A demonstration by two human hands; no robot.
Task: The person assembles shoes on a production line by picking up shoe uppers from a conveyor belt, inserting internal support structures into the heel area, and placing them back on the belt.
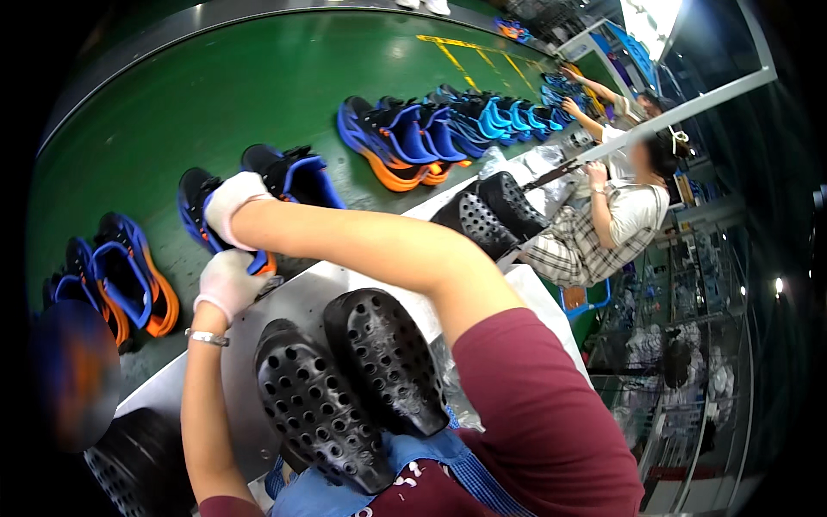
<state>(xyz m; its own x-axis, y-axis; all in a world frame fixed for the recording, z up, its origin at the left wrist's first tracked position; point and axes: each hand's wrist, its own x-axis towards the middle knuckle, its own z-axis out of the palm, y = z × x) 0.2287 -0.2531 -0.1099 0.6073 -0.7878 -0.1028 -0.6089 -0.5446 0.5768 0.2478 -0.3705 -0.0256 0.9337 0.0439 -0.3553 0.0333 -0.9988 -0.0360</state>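
Both my hands wear thin white gloves and meet at a black and blue sneaker (191,191) with orange on its sole, on the green belt. My right hand (234,205), arm reaching across from the right, is closed over the sneaker's upper and hides much of it. Just below, by the sneaker's heel, my left hand (228,283) has its fingers curled in. A small dark end (272,284) shows beside those fingers; its kind cannot be told. The sneaker's mate (293,172) stands just to the right, partly behind my right forearm.
Two black perforated clog-shaped pieces (383,358) lie close to my body by the metal ledge (245,362). More sneakers (392,142) line the green belt (258,82) on both sides. Co-workers (616,207) are at the right, near another black perforated pair (491,211).
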